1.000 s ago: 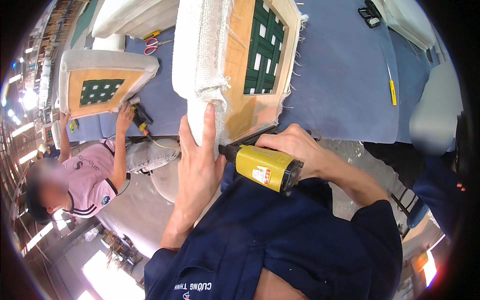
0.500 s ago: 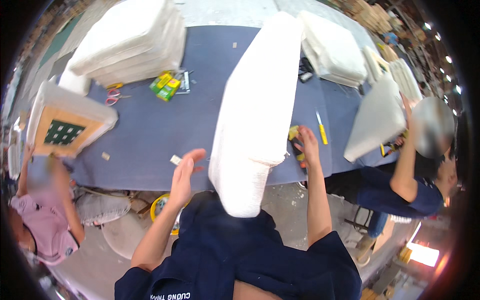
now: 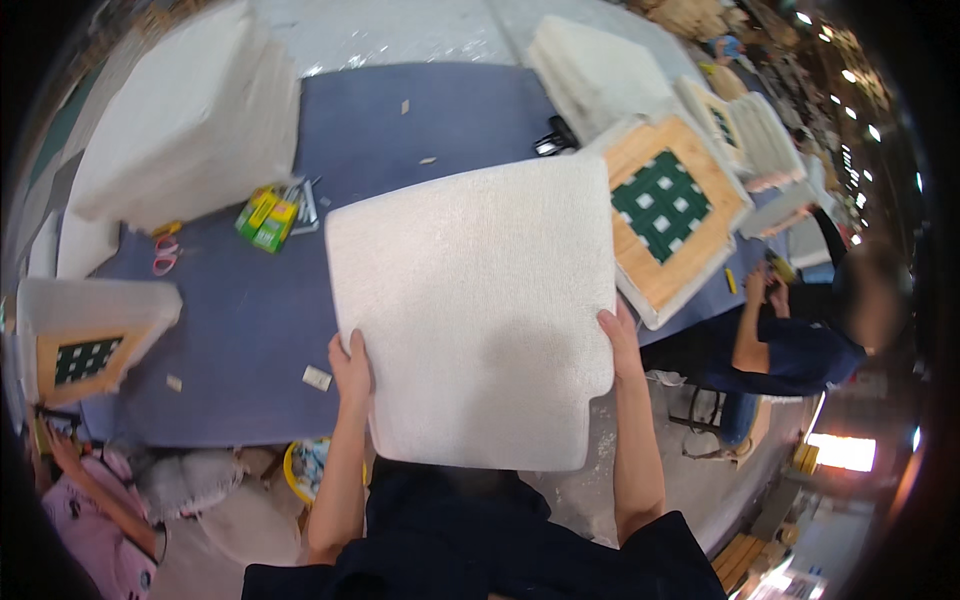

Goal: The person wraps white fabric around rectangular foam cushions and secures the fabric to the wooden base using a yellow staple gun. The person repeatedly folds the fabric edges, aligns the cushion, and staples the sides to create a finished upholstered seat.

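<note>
A white fabric-covered seat cushion is in front of me, its broad face turned up toward me and its near edge close to my body. My left hand is closed on its left edge, thumb on top. On the right edge, beside the notched corner, my right hand grips in the same way. The fingers under the cushion are hidden. Touching or close behind its right side is another padded seat with a wooden frame and green webbing facing up.
The blue-grey table holds stacked white cushions, a yellow-green box, scissors and a black tool. A person in pink works at left, another in dark blue at right. A yellow-rimmed bucket stands below.
Both hands, formerly apart from the cushion, now hold its sides. It has turned from edge-on to broad face up. A webbed seat now lies to its right; the right-hand worker's cushion has left their hands.
</note>
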`<action>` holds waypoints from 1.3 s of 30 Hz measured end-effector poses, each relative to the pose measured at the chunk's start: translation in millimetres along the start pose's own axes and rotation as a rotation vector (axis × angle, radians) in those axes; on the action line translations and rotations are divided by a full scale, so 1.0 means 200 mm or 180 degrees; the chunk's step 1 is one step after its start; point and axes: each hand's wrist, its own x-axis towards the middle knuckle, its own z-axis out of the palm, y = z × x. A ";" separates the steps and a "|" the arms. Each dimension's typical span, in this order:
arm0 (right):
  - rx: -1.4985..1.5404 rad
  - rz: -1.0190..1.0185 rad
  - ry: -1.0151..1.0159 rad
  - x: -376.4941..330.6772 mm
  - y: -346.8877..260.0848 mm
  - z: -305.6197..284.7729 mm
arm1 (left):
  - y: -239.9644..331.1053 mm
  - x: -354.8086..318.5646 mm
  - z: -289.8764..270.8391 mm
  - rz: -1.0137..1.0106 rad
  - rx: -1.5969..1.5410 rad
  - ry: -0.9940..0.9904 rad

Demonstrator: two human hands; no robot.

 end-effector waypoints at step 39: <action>-0.2670 -0.0663 0.1287 0.65 0.70 0.92 | 0.80 0.67 0.83 0.3864 0.3484 -0.0884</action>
